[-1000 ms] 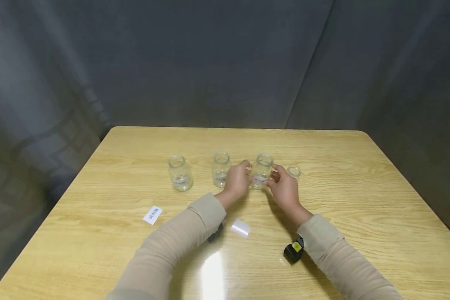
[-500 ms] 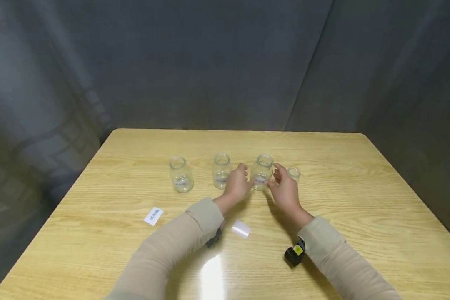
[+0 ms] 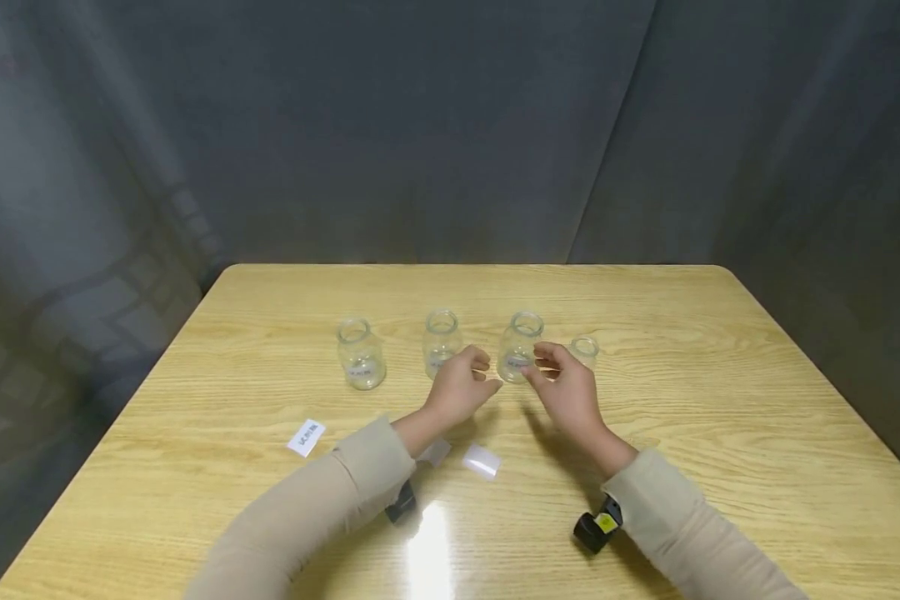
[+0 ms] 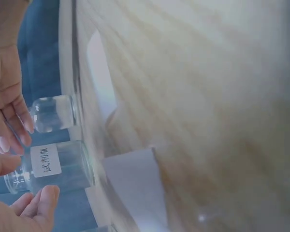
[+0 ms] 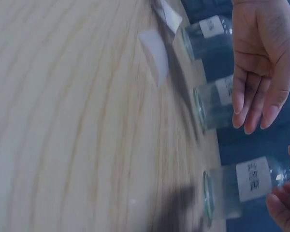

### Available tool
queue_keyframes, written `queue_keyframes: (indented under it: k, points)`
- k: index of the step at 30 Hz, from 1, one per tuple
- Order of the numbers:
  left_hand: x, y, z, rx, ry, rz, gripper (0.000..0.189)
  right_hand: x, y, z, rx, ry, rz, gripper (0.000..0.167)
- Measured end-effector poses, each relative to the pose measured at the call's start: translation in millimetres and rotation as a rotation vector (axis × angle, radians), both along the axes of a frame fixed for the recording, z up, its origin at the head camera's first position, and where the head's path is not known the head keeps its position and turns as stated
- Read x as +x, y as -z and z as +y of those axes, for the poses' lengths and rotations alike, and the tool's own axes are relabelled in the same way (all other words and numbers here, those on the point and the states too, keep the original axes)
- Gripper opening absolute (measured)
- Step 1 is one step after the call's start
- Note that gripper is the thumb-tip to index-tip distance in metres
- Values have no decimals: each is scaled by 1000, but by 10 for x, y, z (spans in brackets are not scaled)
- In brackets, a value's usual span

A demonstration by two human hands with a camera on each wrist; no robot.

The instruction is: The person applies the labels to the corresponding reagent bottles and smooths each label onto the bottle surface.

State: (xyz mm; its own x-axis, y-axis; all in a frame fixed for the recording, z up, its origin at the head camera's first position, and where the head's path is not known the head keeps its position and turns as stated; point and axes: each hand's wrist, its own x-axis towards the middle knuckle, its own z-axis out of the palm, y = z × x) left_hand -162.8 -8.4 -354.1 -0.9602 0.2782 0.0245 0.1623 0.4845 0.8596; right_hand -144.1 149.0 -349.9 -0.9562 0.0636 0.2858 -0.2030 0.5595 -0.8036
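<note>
Between my two hands stands a clear glass jar (image 3: 520,340), upright on the wooden table, with a printed white label (image 4: 46,160) on its front. My left hand (image 3: 459,385) is off to the jar's left and apart from it, thumb and fingers spread with nothing in them. On the other side, my right hand (image 3: 568,390) is close by the jar with loosely bent fingers; the right wrist view shows no clear grip on the glass. Farther left are two more labelled jars, one (image 3: 442,329) partly behind the left hand, the other (image 3: 362,354) fully visible.
A fourth jar (image 3: 585,346) without a visible label stands behind the right hand. On the table (image 3: 720,400) lie a printed white card (image 3: 306,437), a glossy blank piece (image 3: 482,461) and another pale piece (image 3: 435,452) by the left sleeve. A dark curtain hangs behind.
My left hand has drawn away from the jar, to the left and nearer the body. The right hand's fingers have loosened and come slightly nearer. The jar stays in place.
</note>
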Motion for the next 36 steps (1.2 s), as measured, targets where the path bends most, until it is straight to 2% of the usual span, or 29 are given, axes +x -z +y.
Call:
queue_keyframes:
  k: [5,13,19,27,32,36]
  points:
    - [94,-17,-106,24,3,-36,38,51,-15,-79,-20,-22,-11,33]
    - [237,-31,-307,-4,2,-36,33,116,23,-262,-93,-121,-69,31]
    - [310,-13,-497,-10,4,-41,30,157,59,-420,-125,-165,-115,27]
    - [409,24,-736,2,-100,-86,28,152,149,-609,-132,-306,-136,28]
    - [467,58,-920,-6,-165,-84,27,134,175,-687,-100,-403,-201,31]
    - [528,70,-1083,-27,-204,-82,27,120,185,-752,-95,-464,-212,33]
